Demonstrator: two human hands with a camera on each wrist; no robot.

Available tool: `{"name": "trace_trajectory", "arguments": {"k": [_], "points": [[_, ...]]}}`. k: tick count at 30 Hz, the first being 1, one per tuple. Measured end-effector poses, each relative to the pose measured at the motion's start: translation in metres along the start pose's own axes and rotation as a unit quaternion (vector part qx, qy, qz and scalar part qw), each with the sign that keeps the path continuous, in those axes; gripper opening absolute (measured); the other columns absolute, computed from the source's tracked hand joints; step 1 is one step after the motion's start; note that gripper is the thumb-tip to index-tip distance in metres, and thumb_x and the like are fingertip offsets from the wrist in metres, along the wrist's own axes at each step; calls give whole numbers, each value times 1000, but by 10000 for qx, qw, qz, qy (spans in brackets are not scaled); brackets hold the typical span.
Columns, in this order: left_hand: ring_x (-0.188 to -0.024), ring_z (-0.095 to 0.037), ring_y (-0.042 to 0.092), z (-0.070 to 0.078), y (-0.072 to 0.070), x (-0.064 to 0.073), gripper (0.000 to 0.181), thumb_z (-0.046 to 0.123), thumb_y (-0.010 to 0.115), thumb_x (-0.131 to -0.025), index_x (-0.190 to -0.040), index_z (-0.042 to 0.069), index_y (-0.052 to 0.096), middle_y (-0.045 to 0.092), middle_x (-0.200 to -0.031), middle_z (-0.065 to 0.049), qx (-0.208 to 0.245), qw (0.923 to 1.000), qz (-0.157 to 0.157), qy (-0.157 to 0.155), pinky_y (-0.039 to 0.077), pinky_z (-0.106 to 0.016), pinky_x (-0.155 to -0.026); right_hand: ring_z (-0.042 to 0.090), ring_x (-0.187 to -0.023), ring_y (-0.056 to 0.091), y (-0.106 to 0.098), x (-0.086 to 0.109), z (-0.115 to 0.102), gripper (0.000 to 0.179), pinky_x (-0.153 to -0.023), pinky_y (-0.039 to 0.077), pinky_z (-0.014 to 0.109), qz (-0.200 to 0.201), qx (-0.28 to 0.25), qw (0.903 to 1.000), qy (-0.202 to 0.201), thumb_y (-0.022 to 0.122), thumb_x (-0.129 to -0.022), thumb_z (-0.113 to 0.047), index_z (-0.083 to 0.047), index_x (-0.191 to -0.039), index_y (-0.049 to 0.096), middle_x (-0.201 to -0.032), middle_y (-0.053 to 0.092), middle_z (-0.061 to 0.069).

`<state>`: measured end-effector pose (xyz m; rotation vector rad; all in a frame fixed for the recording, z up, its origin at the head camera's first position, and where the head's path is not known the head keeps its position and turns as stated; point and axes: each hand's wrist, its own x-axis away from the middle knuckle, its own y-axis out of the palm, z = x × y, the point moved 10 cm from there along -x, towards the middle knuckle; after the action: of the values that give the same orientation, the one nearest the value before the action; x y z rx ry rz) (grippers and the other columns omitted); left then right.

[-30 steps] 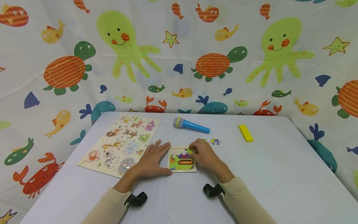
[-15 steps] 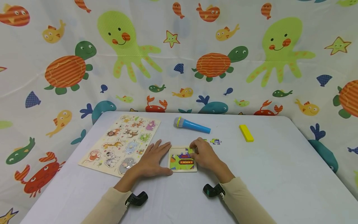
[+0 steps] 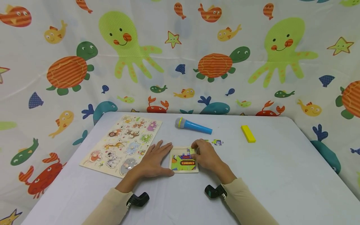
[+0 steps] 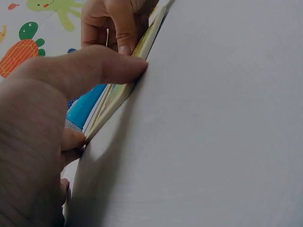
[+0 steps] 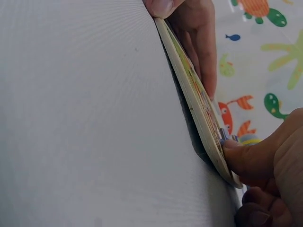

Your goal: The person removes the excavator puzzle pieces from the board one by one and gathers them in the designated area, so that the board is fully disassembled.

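Observation:
A small wooden jigsaw puzzle (image 3: 184, 167) with a tracked vehicle picture lies between the hands. My left hand (image 3: 155, 161) has its fingers spread and fairly straight. Its thumb touches the puzzle's near edge and a fingertip touches the far left corner, as the left wrist view also shows. With thumb and fingers my right hand (image 3: 206, 156) pinches a small purplish puzzle piece (image 5: 228, 134) at the puzzle's right side, mostly hidden by the fingers. Beyond that hand lie a loose puzzle piece (image 3: 217, 142) and a partly hidden green one (image 3: 206, 140).
A large animal puzzle board (image 3: 119, 148) lies on the left, partly under the left hand and wrist. Behind the small puzzle is a blue toy microphone (image 3: 194, 126). A yellow block (image 3: 248, 133) sits to the right. A sea-animal curtain hangs behind the white table (image 3: 281, 175).
The right hand shifts very slightly at the puzzle's right side and keeps its pinch. The left hand stays in place. The whole view drifts a little to the right.

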<state>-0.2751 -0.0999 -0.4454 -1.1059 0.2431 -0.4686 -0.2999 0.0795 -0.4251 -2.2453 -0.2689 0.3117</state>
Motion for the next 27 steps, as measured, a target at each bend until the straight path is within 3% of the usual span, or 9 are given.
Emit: {"name": "trace_trajectory", "arguments": {"k": [12,27], "points": [[-158,-30,6,1,-1,1,105,57,77,-74,-160,18,33,27,-167,2,-28,10000,-9,-1,3,-52,-126,16,-84,52,-4,1,-2,27,-74,49,31,111,-393,9992,-53,79,-86,-7,-11,-106,62,-95,60,-1],[-158,-29,4,0,0,1,104,57,77,-74,-161,19,32,26,-168,3,1,10000,-2,-52,2,-52,-126,16,-82,53,-5,0,-2,17,-72,48,28,15,-700,9975,-135,70,-95,-6,-13,-107,60,-85,55,-1]]}}
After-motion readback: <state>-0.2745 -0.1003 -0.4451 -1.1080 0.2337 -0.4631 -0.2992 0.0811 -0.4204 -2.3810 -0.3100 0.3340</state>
